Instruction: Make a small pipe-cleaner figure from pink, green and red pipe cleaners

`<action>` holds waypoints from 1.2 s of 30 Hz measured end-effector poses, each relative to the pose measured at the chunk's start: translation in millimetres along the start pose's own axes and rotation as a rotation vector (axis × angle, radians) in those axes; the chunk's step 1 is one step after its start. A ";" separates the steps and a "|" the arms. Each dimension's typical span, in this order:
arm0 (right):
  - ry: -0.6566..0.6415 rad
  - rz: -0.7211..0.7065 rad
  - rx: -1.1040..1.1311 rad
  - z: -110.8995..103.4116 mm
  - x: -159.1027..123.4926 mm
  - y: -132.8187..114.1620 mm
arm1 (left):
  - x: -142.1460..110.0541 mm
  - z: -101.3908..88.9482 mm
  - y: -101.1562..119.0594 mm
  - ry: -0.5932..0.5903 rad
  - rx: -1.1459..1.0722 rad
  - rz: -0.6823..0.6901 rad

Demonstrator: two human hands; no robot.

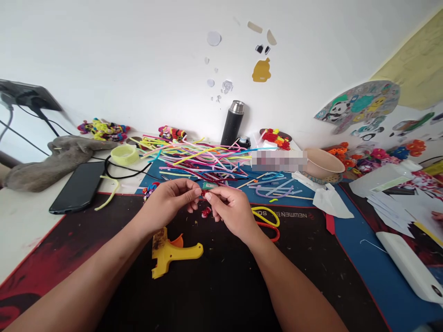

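Observation:
Above the black mat, my left hand (175, 200) and my right hand (230, 207) are close together, thumbs and forefingers pinched. Between the fingertips is a short piece of red glittery pipe cleaner (204, 193), mostly covered by the fingers. Just below it, a small red and white twisted bit (206, 212) shows; whether it is joined to the pinched piece I cannot tell. A yellow glue gun (176, 252) with an orange trigger lies under my left forearm. Beside my right wrist are a yellow loop (273, 214) and a red loop (276, 233), partly hidden by the hand.
Many coloured pipe cleaners (207, 157) are heaped behind my hands. A black flask (232, 123) stands by the wall. At left lie a phone (78, 188) and a yellow-green roll (124, 155). To the right are a beige bowl (327, 163), a white device (410, 267) and another person's fingers (437, 216).

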State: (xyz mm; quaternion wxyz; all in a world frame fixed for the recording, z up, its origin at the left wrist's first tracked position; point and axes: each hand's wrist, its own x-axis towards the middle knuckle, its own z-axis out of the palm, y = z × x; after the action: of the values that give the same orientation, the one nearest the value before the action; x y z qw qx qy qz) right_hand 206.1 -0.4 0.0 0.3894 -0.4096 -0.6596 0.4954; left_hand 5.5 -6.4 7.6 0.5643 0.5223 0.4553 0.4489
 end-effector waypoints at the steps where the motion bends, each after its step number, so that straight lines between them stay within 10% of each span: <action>1: 0.002 -0.001 -0.003 0.3 0.0 0.4 | -0.1 1.5 -0.1 -0.004 -0.031 -0.023; 15: 0.045 -0.027 0.003 4.4 -0.6 1.8 | 2.2 7.3 -6.5 -0.003 -0.493 -0.309; 36: 0.002 0.071 0.103 11.4 12.8 22.9 | 6.4 -6.5 -3.9 -0.012 0.112 0.031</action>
State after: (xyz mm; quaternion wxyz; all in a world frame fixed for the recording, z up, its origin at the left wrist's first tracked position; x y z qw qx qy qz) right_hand 194.6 11.7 -23.3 0.3928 -0.4125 -0.6179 0.5420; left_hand 0.4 0.8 3.2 0.5301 0.5627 0.4682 0.4280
